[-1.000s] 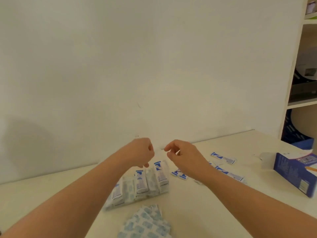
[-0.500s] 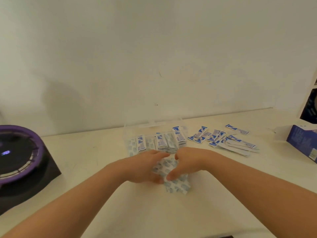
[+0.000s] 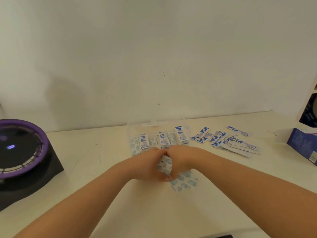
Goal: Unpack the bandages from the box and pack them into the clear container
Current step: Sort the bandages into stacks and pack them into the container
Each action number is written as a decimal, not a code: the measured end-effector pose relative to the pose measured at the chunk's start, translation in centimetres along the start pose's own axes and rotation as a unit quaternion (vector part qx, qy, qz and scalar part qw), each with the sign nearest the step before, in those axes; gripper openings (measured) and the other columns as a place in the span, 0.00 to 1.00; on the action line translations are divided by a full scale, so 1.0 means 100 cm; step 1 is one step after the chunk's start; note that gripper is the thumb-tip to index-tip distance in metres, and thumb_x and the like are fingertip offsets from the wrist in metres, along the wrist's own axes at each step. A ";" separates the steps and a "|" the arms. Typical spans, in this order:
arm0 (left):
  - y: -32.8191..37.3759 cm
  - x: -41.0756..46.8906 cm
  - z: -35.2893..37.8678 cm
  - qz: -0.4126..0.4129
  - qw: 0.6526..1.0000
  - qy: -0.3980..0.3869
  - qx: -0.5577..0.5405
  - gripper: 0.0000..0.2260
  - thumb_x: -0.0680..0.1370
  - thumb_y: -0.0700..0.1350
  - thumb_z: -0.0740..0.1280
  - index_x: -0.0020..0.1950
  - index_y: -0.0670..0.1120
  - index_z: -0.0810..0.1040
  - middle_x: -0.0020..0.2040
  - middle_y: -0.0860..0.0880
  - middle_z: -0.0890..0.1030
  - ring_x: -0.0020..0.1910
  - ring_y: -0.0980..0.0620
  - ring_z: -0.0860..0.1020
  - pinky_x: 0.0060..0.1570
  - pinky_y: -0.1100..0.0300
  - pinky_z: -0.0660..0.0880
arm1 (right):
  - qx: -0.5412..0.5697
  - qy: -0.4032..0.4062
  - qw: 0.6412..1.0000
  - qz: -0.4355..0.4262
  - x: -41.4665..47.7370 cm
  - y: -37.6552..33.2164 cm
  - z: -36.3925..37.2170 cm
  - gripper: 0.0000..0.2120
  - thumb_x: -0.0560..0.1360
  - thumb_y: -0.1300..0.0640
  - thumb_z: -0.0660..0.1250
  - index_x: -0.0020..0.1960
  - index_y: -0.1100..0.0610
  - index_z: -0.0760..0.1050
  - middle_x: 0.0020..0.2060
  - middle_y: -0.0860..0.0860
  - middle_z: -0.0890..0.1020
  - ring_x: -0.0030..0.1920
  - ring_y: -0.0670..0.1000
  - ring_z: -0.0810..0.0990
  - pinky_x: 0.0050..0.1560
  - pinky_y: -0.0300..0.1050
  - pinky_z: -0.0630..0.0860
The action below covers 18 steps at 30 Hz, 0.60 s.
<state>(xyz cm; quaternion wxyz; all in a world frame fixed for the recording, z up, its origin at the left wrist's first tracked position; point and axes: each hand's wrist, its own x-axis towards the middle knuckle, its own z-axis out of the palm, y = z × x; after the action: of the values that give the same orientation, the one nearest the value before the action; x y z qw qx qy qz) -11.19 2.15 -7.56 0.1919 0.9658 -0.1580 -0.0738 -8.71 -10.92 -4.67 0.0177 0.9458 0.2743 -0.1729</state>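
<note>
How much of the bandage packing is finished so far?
Partly done. Several bundles already stand in the clear container. The left hand and right hand grip a patterned stack in front of it. Remaining: more patterned ones beneath the hands and the loose bandages scattered right of the container. What the blue box holds cannot be seen.

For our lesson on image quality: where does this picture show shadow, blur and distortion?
Head view: soft shadow on the wall above the purple device; left hand, right hand and the bandages between them slightly blurred; the shelf at right leans, wide-angle distortion.
</note>
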 end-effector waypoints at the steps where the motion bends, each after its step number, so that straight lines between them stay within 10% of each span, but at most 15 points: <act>1: 0.002 0.002 -0.002 -0.005 1.000 -0.004 0.002 0.29 0.70 0.55 0.73 0.67 0.56 0.66 0.55 0.57 0.70 0.51 0.57 0.70 0.51 0.64 0.67 | -0.017 -0.011 1.000 0.010 0.001 -0.003 -0.005 0.31 0.69 0.50 0.74 0.67 0.59 0.68 0.59 0.53 0.76 0.53 0.54 0.77 0.51 0.44 0.73; 12: -0.005 -0.001 0.010 -0.024 0.998 0.052 -0.012 0.34 0.69 0.57 0.72 0.72 0.57 0.61 0.66 0.54 0.69 0.63 0.54 0.68 0.62 0.60 0.67 | 0.224 -0.102 0.966 0.073 0.009 0.011 -0.012 0.26 0.65 0.60 0.77 0.61 0.62 0.75 0.55 0.58 0.81 0.55 0.58 0.81 0.59 0.53 0.77; 18: -0.003 -0.012 0.028 0.018 0.978 0.171 -0.120 0.29 0.69 0.50 0.74 0.66 0.60 0.65 0.57 0.61 0.74 0.50 0.70 0.73 0.47 0.78 0.67 | 0.004 -0.044 0.999 -0.019 -0.004 0.002 -0.013 0.21 0.71 0.53 0.72 0.60 0.58 0.71 0.47 0.52 0.79 0.44 0.50 0.78 0.43 0.40 0.75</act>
<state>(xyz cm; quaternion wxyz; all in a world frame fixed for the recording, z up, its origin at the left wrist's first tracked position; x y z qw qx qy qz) -12.78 1.86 -10.15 0.3321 0.9309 -0.1304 0.0780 -8.51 -11.08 -3.37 0.0223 0.9317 0.2908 -0.2163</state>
